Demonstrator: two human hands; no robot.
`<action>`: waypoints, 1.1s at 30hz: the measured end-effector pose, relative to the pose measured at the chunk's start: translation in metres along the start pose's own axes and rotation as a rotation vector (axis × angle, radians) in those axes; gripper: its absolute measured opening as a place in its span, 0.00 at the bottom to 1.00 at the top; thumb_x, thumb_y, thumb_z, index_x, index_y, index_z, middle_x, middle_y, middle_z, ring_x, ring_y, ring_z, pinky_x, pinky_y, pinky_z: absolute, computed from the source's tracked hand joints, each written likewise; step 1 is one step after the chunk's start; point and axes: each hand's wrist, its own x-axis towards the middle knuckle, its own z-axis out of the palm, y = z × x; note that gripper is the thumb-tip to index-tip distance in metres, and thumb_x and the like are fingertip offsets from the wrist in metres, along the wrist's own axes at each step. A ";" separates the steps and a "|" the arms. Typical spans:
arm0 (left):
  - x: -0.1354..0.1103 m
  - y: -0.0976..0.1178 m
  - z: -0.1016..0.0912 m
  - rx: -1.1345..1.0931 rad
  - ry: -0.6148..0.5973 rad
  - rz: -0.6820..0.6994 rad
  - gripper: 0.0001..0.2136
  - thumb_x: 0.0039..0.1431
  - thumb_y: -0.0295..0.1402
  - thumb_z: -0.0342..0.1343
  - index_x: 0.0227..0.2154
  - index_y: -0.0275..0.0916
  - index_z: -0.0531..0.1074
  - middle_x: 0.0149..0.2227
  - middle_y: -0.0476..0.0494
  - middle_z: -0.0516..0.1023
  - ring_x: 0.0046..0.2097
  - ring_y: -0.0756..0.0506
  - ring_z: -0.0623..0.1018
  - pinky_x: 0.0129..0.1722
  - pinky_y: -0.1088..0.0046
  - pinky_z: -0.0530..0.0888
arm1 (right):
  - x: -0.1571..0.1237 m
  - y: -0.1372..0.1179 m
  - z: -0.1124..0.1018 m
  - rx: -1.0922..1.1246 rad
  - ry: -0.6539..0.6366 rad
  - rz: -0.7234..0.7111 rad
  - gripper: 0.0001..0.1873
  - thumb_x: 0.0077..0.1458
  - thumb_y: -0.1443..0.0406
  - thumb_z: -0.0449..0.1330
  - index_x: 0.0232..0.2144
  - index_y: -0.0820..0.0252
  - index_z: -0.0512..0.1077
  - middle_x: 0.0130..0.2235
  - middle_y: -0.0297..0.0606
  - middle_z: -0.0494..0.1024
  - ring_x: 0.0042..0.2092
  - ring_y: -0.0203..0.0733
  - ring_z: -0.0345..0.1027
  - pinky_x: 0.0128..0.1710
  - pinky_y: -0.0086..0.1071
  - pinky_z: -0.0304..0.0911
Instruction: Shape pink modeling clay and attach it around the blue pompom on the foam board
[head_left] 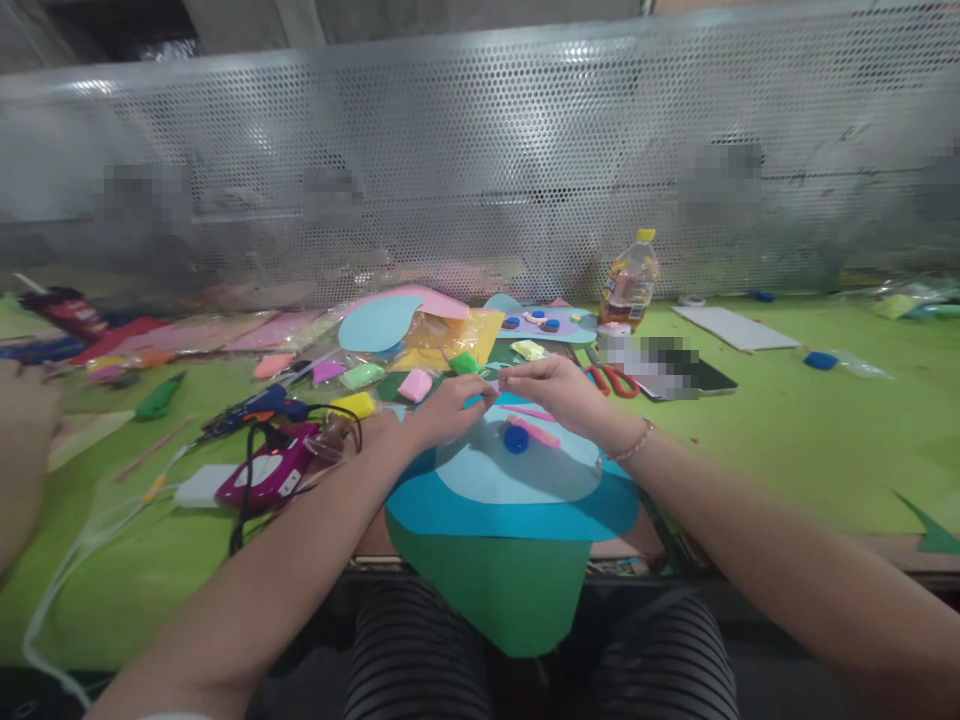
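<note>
Pale, and too small for me to identify, the scrap [491, 384] is pinched between the fingertips of my left hand [448, 408] and my right hand [559, 392]. Both are closed on it just above the light-blue oval sheet [517, 478]. On that sheet lie a blue clay ball [516, 438] and a pink strip [540, 434]. Left of the hands, clear packets each hold one clay block: the pink packet [415, 385], the green packet [361, 375] and the yellow packet [354, 404]. Farther back on the green counter [787, 420], a yellow-capped bottle [630, 282] stands upright, holding amber liquid.

Dim, soft-focus view; edges bend, background blurred.
</note>
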 end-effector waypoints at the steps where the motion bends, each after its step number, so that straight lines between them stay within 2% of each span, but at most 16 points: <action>1: 0.000 0.001 0.000 -0.036 0.009 -0.020 0.11 0.58 0.36 0.49 0.35 0.38 0.75 0.39 0.44 0.77 0.42 0.46 0.75 0.46 0.67 0.69 | 0.000 0.000 -0.001 -0.026 -0.004 -0.008 0.14 0.38 0.61 0.69 0.29 0.62 0.78 0.32 0.39 0.80 0.36 0.38 0.73 0.43 0.36 0.68; 5: 0.002 0.005 0.003 -0.263 0.040 -0.169 0.13 0.56 0.41 0.52 0.34 0.38 0.76 0.37 0.42 0.77 0.41 0.45 0.75 0.43 0.67 0.70 | 0.000 0.000 -0.001 -0.128 -0.019 -0.071 0.11 0.38 0.61 0.68 0.25 0.62 0.76 0.28 0.36 0.78 0.31 0.36 0.72 0.35 0.32 0.69; 9: 0.003 0.008 0.009 -0.698 0.049 -0.327 0.18 0.52 0.48 0.54 0.33 0.36 0.75 0.35 0.42 0.77 0.38 0.46 0.76 0.44 0.66 0.71 | -0.003 -0.005 0.006 -0.229 0.017 -0.098 0.10 0.40 0.62 0.67 0.26 0.62 0.74 0.25 0.35 0.77 0.28 0.35 0.71 0.30 0.30 0.68; 13: 0.003 0.018 0.013 -0.989 0.036 -0.393 0.20 0.47 0.49 0.59 0.32 0.35 0.75 0.33 0.41 0.78 0.37 0.46 0.77 0.43 0.66 0.72 | -0.005 -0.010 0.009 -0.315 0.064 -0.136 0.05 0.43 0.66 0.64 0.24 0.62 0.72 0.23 0.33 0.75 0.25 0.33 0.69 0.28 0.29 0.67; 16: 0.003 0.025 0.014 -1.048 0.031 -0.408 0.19 0.42 0.46 0.64 0.32 0.35 0.76 0.32 0.43 0.78 0.35 0.48 0.77 0.41 0.67 0.73 | -0.006 -0.011 0.008 -0.364 0.059 -0.163 0.05 0.46 0.65 0.61 0.24 0.61 0.72 0.24 0.34 0.75 0.27 0.35 0.70 0.29 0.30 0.67; 19: 0.003 0.025 0.013 -1.092 0.087 -0.462 0.17 0.40 0.43 0.66 0.31 0.35 0.76 0.30 0.45 0.78 0.32 0.50 0.76 0.40 0.68 0.73 | -0.007 -0.010 0.007 -0.478 -0.002 -0.223 0.10 0.54 0.63 0.55 0.27 0.62 0.74 0.29 0.38 0.76 0.32 0.37 0.71 0.33 0.32 0.68; 23: 0.002 0.021 0.010 -1.175 0.070 -0.572 0.15 0.41 0.40 0.66 0.29 0.35 0.77 0.30 0.45 0.78 0.32 0.52 0.76 0.41 0.71 0.72 | -0.007 -0.005 0.006 -0.758 -0.091 -0.482 0.10 0.55 0.68 0.55 0.38 0.58 0.76 0.36 0.40 0.75 0.39 0.39 0.68 0.39 0.33 0.66; 27: 0.002 0.024 0.008 -1.244 0.043 -0.621 0.13 0.38 0.36 0.68 0.28 0.35 0.77 0.29 0.47 0.78 0.31 0.54 0.74 0.38 0.76 0.71 | -0.008 0.000 0.005 -0.961 -0.039 -0.679 0.12 0.57 0.68 0.54 0.41 0.56 0.76 0.35 0.40 0.72 0.37 0.39 0.66 0.38 0.34 0.65; 30: 0.001 0.028 0.008 -1.246 0.075 -0.628 0.12 0.37 0.36 0.69 0.26 0.36 0.77 0.28 0.48 0.77 0.29 0.55 0.73 0.34 0.77 0.70 | -0.008 0.000 0.003 -1.028 -0.016 -0.717 0.12 0.58 0.64 0.55 0.41 0.56 0.76 0.34 0.41 0.71 0.37 0.40 0.66 0.36 0.35 0.65; 33: 0.002 0.028 0.009 -1.187 0.080 -0.601 0.12 0.38 0.36 0.68 0.25 0.35 0.77 0.27 0.47 0.77 0.27 0.55 0.72 0.33 0.75 0.70 | -0.008 -0.003 0.001 -1.011 -0.058 -0.680 0.12 0.59 0.63 0.54 0.39 0.56 0.76 0.35 0.41 0.74 0.37 0.41 0.67 0.39 0.35 0.64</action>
